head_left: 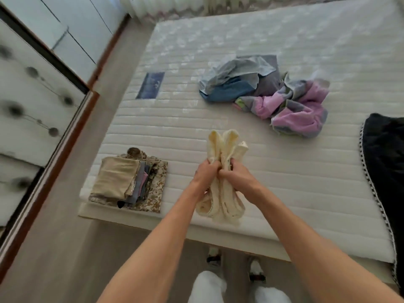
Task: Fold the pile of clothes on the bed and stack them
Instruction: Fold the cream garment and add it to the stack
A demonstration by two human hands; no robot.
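A cream fluffy garment [227, 147] is bunched up and held above the near edge of the white mattress [306, 171]. My left hand [205, 173] and my right hand [238, 174] grip it side by side around its middle; cloth sticks up above them and hangs below. A stack of folded clothes [122, 180], beige piece on top and camouflage piece underneath, lies at the mattress's near left corner. The unfolded pile [266, 95] of blue, grey and pink-purple clothes lies further back, right of centre.
A dark blanket with a checked edge [384, 154] covers the mattress's right side. A blue label [150, 85] is on the mattress at the left. A wardrobe with patterned sliding doors [26, 110] stands along the left, across a strip of floor. My feet [236, 263] stand below the bed's edge.
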